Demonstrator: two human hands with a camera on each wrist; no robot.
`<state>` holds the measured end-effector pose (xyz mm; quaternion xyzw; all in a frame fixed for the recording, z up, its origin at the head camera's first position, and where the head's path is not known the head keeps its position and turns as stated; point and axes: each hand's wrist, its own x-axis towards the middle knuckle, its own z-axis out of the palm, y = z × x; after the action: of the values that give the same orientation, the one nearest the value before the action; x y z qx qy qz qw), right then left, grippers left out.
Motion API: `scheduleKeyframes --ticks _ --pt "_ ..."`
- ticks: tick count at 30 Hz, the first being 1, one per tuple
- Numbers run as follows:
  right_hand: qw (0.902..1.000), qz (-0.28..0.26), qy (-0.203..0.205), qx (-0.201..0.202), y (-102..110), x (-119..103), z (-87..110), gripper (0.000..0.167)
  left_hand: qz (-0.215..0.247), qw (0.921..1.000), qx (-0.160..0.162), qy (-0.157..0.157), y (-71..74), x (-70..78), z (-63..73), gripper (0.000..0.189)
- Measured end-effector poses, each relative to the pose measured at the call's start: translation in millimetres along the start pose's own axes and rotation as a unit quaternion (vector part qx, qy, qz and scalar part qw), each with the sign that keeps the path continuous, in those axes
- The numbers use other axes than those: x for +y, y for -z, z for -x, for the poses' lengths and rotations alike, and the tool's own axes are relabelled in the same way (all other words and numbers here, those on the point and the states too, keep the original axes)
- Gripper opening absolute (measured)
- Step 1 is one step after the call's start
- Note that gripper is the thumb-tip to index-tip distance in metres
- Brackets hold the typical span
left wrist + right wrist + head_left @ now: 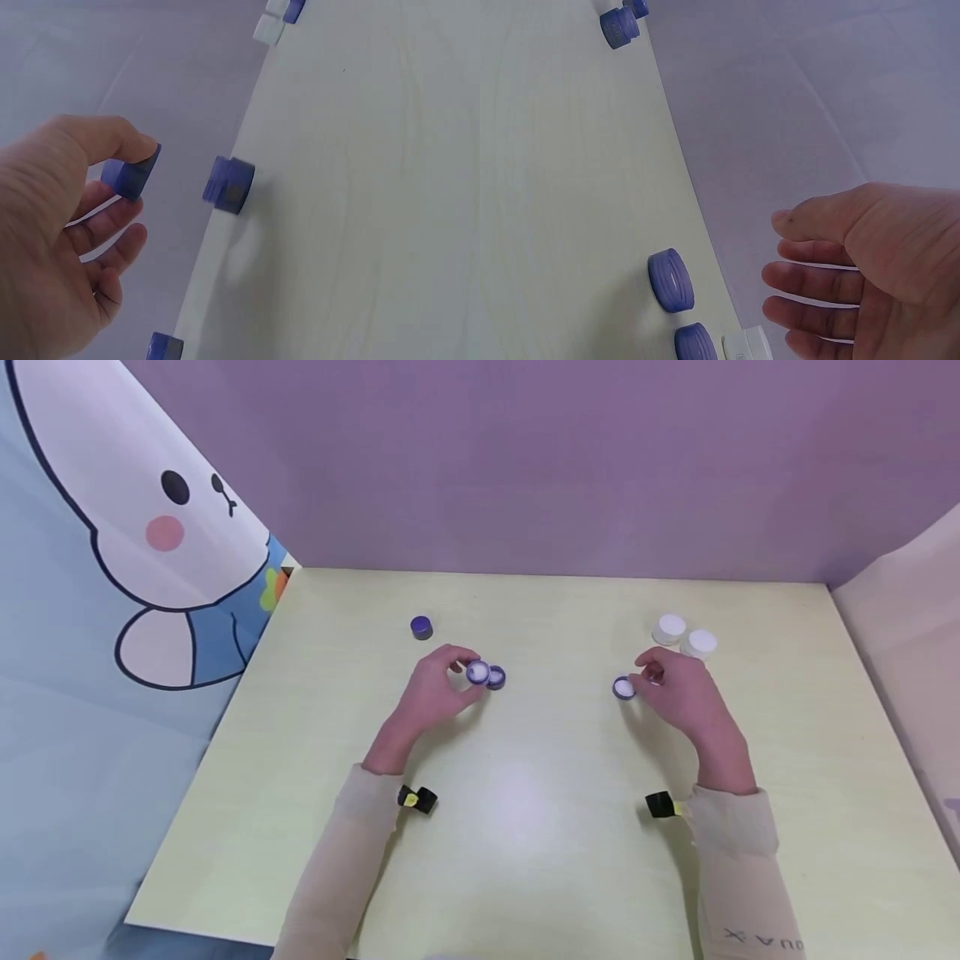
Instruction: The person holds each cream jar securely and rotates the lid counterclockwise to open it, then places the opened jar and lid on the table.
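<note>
In the head view my left hand pinches a blue screw cap between thumb and fingers, its pale inside facing up. The left wrist view shows the held cap from the side, raised off the table. Just beyond it stands a small blue jar with a threaded neck. My right hand hovers over the right side, its fingers loosely extended and holding nothing. By its fingertips lies a blue cap, hollow side up. A second blue cap lies beside it in the right wrist view.
Another blue cap-like piece is on the table at the back left. Two white round lids sit behind my right hand. A purple wall panel rises along the back edge, and a cartoon-printed cloth hangs at the left.
</note>
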<state>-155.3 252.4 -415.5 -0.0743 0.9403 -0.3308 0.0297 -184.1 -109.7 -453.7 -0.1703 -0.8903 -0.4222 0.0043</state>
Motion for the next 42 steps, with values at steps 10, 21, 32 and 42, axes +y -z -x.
scheduleKeyframes --ticks 10,21,32,42 --pt "0.9999 -0.01 0.001 -0.01 -1 -3 -1.2 0.027 -0.069 0.9975 -0.012 0.014 7.5 -15.8 -1.5 0.042" --pt "0.9999 -0.009 0.012 -0.009 -4 -4 -1.8 0.025 -0.093 0.9944 -0.021 0.045 1.5 -30.3 -5.2 0.043" --pt "0.9996 -0.009 0.01 -0.026 -4 -3 -5.9 0.026 -0.102 0.9915 -0.048 0.066 -2.8 -35.0 -12.1 0.044" --pt "0.9992 -0.005 0.013 -0.038 -7 3 -11.1 0.026 -0.101 0.9891 -0.072 0.079 -6.4 -32.5 -16.5 0.044"
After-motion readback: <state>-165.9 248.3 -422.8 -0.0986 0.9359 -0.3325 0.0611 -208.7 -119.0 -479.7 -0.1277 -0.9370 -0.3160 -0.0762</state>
